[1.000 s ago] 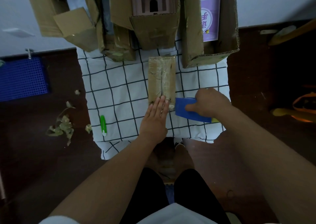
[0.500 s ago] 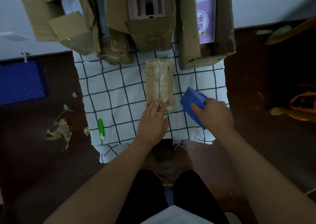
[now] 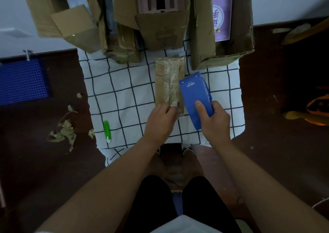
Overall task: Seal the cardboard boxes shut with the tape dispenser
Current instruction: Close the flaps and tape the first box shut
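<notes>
Blue plastic marks the tape dispenser (image 3: 195, 98), now lifted and tilted in the head view, its nose reaching up beside the small box (image 3: 169, 83), where half a second ago it lay lower and farther right on the checked cloth (image 3: 121, 97). The right hand (image 3: 212, 121) grips it, thumb on the flat top face, fingers curled round the far edge. The left hand (image 3: 161, 119) has slid a little left and rests on the near end of the small box, fingers bent and pressing the taped seam rather than lying flat as before. The box itself stays put in the middle of the cloth, just below the open cartons (image 3: 160, 28). A green cutter (image 3: 107, 131) lies unmoved near the cloth's left edge, and tape scraps (image 3: 63, 132) remain on the floor.
</notes>
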`<action>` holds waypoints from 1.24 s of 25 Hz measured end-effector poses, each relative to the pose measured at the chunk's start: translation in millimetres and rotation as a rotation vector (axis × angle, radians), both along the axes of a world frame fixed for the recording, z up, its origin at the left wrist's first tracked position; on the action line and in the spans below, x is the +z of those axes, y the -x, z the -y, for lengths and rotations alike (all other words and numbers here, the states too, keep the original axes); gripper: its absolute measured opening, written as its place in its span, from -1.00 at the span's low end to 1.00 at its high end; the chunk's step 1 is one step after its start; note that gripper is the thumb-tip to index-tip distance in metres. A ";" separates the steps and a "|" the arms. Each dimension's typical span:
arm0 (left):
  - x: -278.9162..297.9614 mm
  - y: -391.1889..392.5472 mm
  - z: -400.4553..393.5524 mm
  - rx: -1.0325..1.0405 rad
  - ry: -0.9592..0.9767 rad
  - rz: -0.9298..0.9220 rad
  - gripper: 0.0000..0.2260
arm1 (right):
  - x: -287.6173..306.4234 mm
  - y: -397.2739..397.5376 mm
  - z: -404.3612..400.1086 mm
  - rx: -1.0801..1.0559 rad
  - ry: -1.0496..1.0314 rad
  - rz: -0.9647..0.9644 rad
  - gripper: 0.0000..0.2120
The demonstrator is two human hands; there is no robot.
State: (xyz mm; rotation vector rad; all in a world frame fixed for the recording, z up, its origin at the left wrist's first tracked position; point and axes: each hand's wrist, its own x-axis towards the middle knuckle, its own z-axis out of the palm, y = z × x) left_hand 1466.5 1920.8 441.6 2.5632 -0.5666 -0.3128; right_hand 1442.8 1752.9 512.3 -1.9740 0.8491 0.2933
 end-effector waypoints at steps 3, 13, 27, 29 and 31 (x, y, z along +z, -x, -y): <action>-4.6 -12.3 15.4 -0.096 -0.010 -0.080 -0.88 | -3.1 -1.3 1.3 -0.053 0.007 0.047 -0.66; -11.2 -20.1 9.7 -0.143 0.016 -0.105 -0.83 | -13.7 17.3 15.9 -0.084 0.055 0.015 -0.63; -15.3 -5.5 5.4 -0.136 0.020 0.026 -0.77 | -13.7 19.9 16.1 0.016 0.089 0.056 -0.53; -10.2 3.3 -6.3 -0.042 -0.008 0.025 -0.74 | -11.9 19.1 13.0 0.073 0.106 0.064 -0.53; -7.6 13.7 -21.7 0.066 -0.031 0.039 -0.76 | -13.5 16.9 8.5 0.180 0.136 0.075 -0.56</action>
